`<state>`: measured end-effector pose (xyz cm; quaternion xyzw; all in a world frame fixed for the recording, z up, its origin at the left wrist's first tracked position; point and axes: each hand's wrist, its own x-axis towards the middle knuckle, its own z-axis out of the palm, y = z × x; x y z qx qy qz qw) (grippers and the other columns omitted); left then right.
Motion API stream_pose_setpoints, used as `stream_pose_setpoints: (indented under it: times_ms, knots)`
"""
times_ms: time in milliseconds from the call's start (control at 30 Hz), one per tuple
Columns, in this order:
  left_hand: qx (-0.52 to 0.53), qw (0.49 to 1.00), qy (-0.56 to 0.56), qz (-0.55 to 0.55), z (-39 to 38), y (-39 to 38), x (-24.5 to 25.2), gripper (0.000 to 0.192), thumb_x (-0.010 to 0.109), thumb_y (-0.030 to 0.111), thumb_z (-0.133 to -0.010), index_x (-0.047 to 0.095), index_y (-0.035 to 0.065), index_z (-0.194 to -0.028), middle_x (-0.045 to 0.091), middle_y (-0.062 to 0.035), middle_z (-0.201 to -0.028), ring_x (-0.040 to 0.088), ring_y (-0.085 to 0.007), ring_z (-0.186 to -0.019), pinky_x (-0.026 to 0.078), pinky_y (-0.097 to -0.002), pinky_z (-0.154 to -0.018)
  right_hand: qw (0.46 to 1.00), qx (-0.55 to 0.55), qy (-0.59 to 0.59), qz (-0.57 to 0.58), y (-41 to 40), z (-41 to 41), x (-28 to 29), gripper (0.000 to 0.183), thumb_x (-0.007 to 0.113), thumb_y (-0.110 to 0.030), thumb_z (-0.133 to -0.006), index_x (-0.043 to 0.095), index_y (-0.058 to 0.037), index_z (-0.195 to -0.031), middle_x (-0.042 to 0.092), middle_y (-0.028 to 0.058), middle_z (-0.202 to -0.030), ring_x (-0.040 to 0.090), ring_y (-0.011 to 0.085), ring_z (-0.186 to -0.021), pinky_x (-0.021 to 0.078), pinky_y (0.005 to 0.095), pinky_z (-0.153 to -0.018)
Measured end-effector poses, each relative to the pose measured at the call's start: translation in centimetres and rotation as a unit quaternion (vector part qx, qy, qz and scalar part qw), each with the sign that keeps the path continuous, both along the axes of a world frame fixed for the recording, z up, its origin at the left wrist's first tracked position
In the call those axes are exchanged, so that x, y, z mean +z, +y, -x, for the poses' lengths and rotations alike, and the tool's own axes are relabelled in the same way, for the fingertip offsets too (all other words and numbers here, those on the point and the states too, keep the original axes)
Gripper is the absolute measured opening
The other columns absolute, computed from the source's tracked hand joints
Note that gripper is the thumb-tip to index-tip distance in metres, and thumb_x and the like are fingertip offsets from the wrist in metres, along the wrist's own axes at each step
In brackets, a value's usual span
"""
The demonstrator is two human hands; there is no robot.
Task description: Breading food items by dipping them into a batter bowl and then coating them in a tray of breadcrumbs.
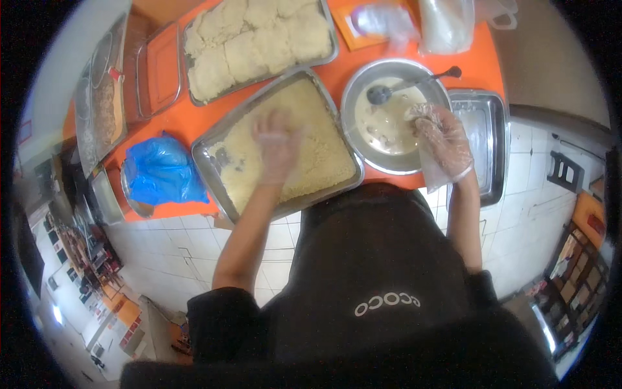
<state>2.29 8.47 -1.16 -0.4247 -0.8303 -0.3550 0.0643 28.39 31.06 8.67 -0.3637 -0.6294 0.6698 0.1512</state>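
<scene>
My left hand (pixel 278 143), in a clear plastic glove and blurred, is over a metal tray (pixel 204 167) of pale yellow crumbs (pixel 323 160); its fingers look apart, with nothing seen in them. My right hand (pixel 444 143), also in a clear glove, is above the right side of a round metal bowl (pixel 352 143). Its fingers are bent together with coating on their tips; whether something small is between them cannot be told. Cream-coloured liquid (pixel 384 119) is in the bowl, and a dark-handled spoon (pixel 418 82) lies across it.
Behind is a tray of pale coated pieces (pixel 262 41). A blue plastic bag (pixel 165 170) sits on a container at the left. An empty metal tray (pixel 495 146) stands right of the bowl, partly behind my right hand. Clear plastic bags (pixel 446 24) are at the back of the orange table (pixel 187 126).
</scene>
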Motion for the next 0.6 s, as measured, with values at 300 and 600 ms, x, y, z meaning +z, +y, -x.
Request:
stream_pose_setpoints:
  times_ms: [300, 600]
  knots:
    - [0.147, 0.939, -0.046, 0.308, -0.3, -1.3, 6.4, 0.066, 0.067, 0.043, -0.084, 0.053, 0.0055, -0.136, 0.065, -0.0188, -0.113, 0.061, -0.0382, -0.099, 0.038, -0.0481, -0.099, 1.000, -0.004, 0.027, -0.002, 0.2, -0.9, -0.1, 0.017, 0.062, -0.007, -0.094, 0.065, -0.0017, -0.110, 0.067, 0.0024, -0.095, 0.059, 0.0099, -0.085, 0.0491, 0.0256, -0.076]
    - [0.113, 0.906, -0.363, 0.189, -0.1, -4.3, 7.9, 0.074, 0.080, 0.021, -0.075, 0.048, 0.0019, -0.139, 0.067, -0.0179, -0.107, 0.064, -0.0287, -0.094, 0.051, -0.0402, -0.083, 0.999, -0.022, 0.026, 0.019, -0.7, -1.0, -1.2, 0.021, 0.062, -0.005, -0.093, 0.064, -0.0007, -0.113, 0.067, 0.0038, -0.098, 0.059, 0.0096, -0.088, 0.0483, 0.0256, -0.080]
